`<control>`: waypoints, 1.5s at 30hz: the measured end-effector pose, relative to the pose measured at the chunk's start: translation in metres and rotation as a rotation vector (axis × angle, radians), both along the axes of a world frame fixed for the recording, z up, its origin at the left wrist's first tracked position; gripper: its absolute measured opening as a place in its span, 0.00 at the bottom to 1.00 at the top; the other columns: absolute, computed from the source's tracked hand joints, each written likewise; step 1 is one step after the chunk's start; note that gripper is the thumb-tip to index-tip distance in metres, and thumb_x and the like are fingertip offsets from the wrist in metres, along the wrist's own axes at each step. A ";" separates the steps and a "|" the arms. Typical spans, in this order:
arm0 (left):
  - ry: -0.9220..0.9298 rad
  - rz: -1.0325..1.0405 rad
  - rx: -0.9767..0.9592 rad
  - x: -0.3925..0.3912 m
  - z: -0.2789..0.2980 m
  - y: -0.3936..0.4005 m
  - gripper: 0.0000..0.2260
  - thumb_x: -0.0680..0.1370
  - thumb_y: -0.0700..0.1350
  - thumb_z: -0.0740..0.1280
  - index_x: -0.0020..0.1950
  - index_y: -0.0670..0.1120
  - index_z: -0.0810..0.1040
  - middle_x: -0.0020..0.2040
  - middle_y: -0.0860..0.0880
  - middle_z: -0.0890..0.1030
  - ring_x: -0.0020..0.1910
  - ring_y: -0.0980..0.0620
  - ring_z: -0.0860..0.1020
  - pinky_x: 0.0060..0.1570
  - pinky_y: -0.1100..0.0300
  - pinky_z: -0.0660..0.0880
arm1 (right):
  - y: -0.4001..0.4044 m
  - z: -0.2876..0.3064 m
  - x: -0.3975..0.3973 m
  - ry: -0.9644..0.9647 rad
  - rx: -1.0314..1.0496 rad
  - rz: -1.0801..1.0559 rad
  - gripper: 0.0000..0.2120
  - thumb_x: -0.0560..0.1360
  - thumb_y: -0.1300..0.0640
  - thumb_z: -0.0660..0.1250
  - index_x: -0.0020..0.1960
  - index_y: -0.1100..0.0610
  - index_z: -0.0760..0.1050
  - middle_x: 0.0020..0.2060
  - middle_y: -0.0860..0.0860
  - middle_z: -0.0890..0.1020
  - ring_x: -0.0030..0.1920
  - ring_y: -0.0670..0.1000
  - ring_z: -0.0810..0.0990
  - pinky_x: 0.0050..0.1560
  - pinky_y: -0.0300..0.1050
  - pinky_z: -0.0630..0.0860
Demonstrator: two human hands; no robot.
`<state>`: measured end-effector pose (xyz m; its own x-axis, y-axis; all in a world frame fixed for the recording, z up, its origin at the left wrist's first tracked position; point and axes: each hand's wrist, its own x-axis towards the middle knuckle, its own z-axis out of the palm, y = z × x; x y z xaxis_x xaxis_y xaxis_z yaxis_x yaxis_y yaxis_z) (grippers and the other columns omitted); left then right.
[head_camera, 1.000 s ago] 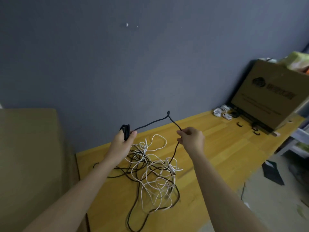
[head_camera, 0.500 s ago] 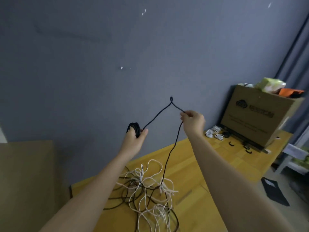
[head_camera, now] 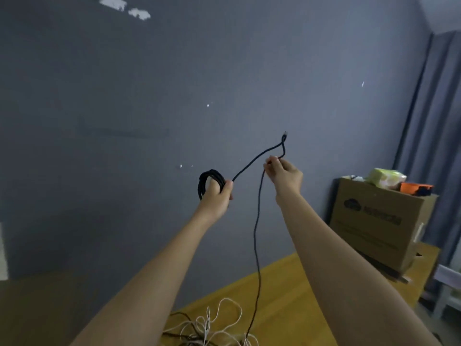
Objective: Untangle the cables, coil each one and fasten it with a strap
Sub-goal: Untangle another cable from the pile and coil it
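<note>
Black and thin, the cable (head_camera: 257,221) looks light and limp, so our left hand (head_camera: 215,196) grips its coil (head_camera: 208,181) and, at 2 o'clock from it, our right hand (head_camera: 284,173) pinches the free length rising from the tangle (head_camera: 212,328) at 6 o'clock.

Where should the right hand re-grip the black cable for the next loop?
Judging by its pose, on the straight run of the black cable hanging below the right hand, well above the tangle. Come from the right, fingers pinching across it: that stretch hangs free and taut.
</note>
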<state>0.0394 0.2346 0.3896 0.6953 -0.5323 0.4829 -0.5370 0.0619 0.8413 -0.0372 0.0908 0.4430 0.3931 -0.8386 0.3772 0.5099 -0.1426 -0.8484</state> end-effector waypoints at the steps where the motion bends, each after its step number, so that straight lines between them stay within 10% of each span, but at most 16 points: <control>1: -0.020 0.000 -0.006 -0.001 0.010 -0.001 0.13 0.83 0.50 0.55 0.40 0.49 0.67 0.36 0.49 0.73 0.34 0.52 0.72 0.41 0.56 0.70 | 0.001 0.010 0.000 0.007 -0.017 0.052 0.08 0.79 0.61 0.65 0.44 0.62 0.80 0.37 0.52 0.82 0.38 0.48 0.81 0.42 0.36 0.78; 5: -0.124 0.073 -0.037 -0.002 0.054 -0.005 0.08 0.83 0.52 0.57 0.46 0.51 0.68 0.41 0.53 0.74 0.39 0.58 0.74 0.38 0.63 0.69 | 0.009 0.049 -0.006 0.144 -0.168 0.297 0.11 0.82 0.57 0.59 0.46 0.57 0.78 0.35 0.49 0.79 0.38 0.47 0.79 0.49 0.40 0.78; 9: -0.241 0.247 -0.026 0.004 0.077 0.001 0.10 0.83 0.52 0.56 0.54 0.45 0.69 0.41 0.53 0.73 0.40 0.52 0.73 0.38 0.59 0.66 | 0.006 0.053 -0.018 0.266 -0.210 0.535 0.13 0.83 0.58 0.53 0.44 0.59 0.73 0.28 0.48 0.66 0.23 0.44 0.61 0.22 0.34 0.61; 14: -0.301 0.329 -0.010 0.012 0.096 0.015 0.12 0.83 0.50 0.57 0.58 0.42 0.70 0.42 0.51 0.75 0.47 0.43 0.78 0.43 0.53 0.72 | 0.001 0.065 -0.031 0.367 -0.338 0.400 0.15 0.80 0.60 0.56 0.37 0.58 0.72 0.21 0.44 0.61 0.21 0.44 0.56 0.20 0.35 0.55; 19: -0.430 0.384 -0.088 0.001 0.141 0.013 0.07 0.83 0.47 0.57 0.54 0.43 0.68 0.31 0.49 0.73 0.29 0.52 0.74 0.27 0.58 0.68 | 0.022 0.140 -0.037 0.034 -0.458 0.148 0.14 0.78 0.62 0.59 0.35 0.58 0.77 0.19 0.43 0.63 0.20 0.43 0.58 0.21 0.35 0.57; 24: -0.593 0.515 -0.112 -0.005 0.159 0.015 0.07 0.83 0.46 0.58 0.51 0.43 0.70 0.29 0.51 0.72 0.26 0.55 0.72 0.25 0.62 0.61 | 0.031 0.164 -0.036 0.094 -0.828 -0.154 0.10 0.78 0.61 0.59 0.43 0.53 0.78 0.20 0.42 0.67 0.19 0.42 0.60 0.20 0.33 0.58; 39: -0.187 0.460 0.188 0.012 -0.004 0.003 0.13 0.83 0.47 0.55 0.62 0.40 0.69 0.33 0.48 0.75 0.32 0.47 0.77 0.30 0.56 0.70 | 0.028 -0.210 -0.057 0.781 -0.285 0.458 0.07 0.81 0.59 0.60 0.52 0.63 0.74 0.36 0.56 0.80 0.32 0.47 0.79 0.37 0.39 0.76; 45: -0.237 0.487 0.358 0.017 -0.067 -0.004 0.10 0.83 0.46 0.56 0.56 0.40 0.71 0.30 0.48 0.73 0.28 0.48 0.74 0.29 0.56 0.68 | 0.032 -0.236 -0.084 0.706 -0.449 0.075 0.01 0.82 0.58 0.56 0.53 0.55 0.65 0.30 0.52 0.74 0.24 0.42 0.67 0.27 0.41 0.64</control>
